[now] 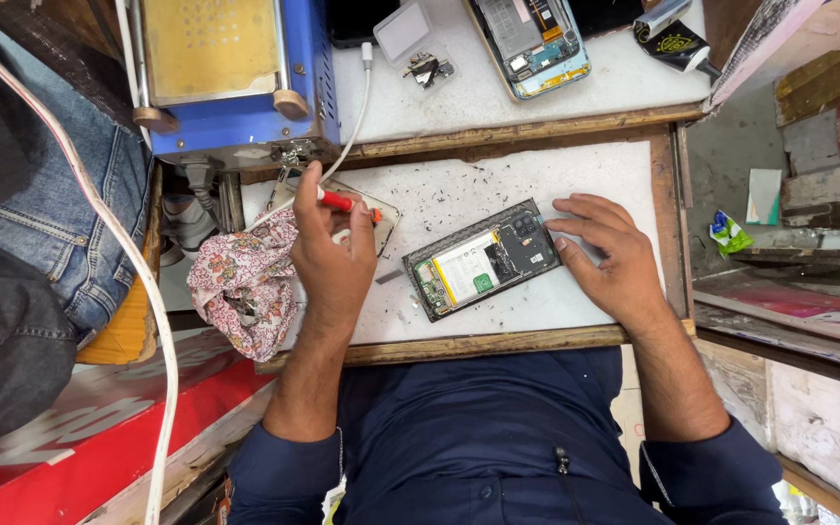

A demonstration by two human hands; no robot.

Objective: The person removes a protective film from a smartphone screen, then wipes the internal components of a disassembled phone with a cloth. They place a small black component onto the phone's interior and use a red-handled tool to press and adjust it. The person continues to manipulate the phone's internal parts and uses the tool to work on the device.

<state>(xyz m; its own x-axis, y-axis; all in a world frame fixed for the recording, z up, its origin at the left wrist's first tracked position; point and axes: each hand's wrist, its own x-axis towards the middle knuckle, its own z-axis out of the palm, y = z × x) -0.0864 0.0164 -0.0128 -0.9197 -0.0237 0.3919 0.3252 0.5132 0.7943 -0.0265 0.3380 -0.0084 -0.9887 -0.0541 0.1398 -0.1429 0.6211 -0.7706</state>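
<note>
An opened phone (483, 260) with its back cover off lies tilted on the white work board (498, 180), its battery and circuit parts showing. My right hand (607, 256) rests flat on the board with its fingertips against the phone's right end. My left hand (331, 248) is to the left of the phone and grips a red-handled tool (345, 203), over a flat pale panel (384, 218) lying on the board.
A floral cloth (245, 282) hangs at the board's left edge. A blue machine (230, 73) stands at the back left with a white cable (352, 131) trailing down. Another opened phone (529, 44), small parts and a tube (678, 44) lie on the back shelf. A person in jeans (60, 214) sits left.
</note>
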